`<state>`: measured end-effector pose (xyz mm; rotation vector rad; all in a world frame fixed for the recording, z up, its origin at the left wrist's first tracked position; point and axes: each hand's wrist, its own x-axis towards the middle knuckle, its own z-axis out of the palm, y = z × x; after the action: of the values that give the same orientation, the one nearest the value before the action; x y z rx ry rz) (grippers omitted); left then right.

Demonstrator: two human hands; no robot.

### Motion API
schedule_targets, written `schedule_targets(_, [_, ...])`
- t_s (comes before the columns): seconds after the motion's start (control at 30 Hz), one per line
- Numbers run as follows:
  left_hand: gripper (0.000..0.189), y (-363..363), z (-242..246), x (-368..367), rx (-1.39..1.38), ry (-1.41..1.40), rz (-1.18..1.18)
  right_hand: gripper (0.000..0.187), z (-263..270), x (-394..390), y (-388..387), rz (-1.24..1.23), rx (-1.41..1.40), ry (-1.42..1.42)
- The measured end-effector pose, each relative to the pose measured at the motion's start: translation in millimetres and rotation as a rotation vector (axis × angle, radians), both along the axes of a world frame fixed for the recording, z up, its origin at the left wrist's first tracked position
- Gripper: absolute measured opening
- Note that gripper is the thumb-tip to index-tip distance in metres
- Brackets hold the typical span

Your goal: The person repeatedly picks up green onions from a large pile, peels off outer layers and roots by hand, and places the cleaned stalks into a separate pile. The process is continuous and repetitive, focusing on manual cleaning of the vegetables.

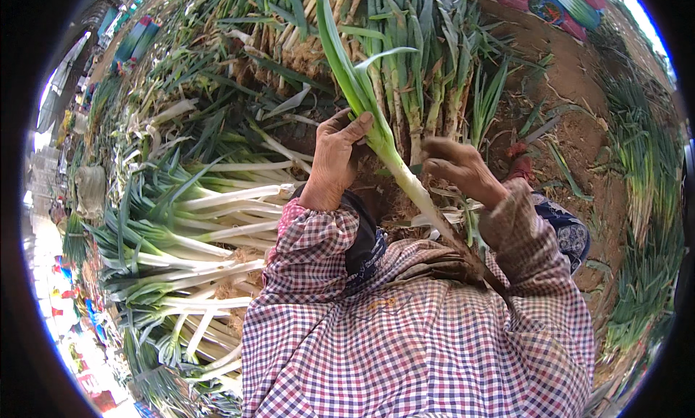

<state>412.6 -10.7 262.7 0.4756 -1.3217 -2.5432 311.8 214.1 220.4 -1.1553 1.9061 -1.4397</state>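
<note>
My left hand [339, 146] grips a large green onion [404, 176] where its white stalk turns into green leaves. The leaves point up and away from me, and the stalk slants down to the right towards my lap. Peeled-back or soiled outer skin hangs along its lower end, in front of my checked clothing. To the right of the stalk, my right hand [459, 162] is raised with curled fingers, slightly blurred; whether it holds a strip of leaf cannot be told.
White-stalked green onions [217, 236] lie piled at my left. Unpeeled green onions [412, 54] with brown roots stand ahead. A knife [543, 129] with a red-wrapped handle is on the soil at the right. More green onions [646, 168] line the far right, and tied coloured bundles [570, 2] lie beyond.
</note>
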Motion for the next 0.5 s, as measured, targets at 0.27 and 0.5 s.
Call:
schedule_targets(0.27, [0.02, 2, 1, 0, 0.023, -0.059, 0.024, 0.032, 48, 26, -88, -0.124, -0.248, -0.705])
schedule_targets(0.5, [0.018, -11, -11, -5, -0.155, -0.263, 0.191, 0.013, 56, 39, -80, -0.235, -0.158, -0.069])
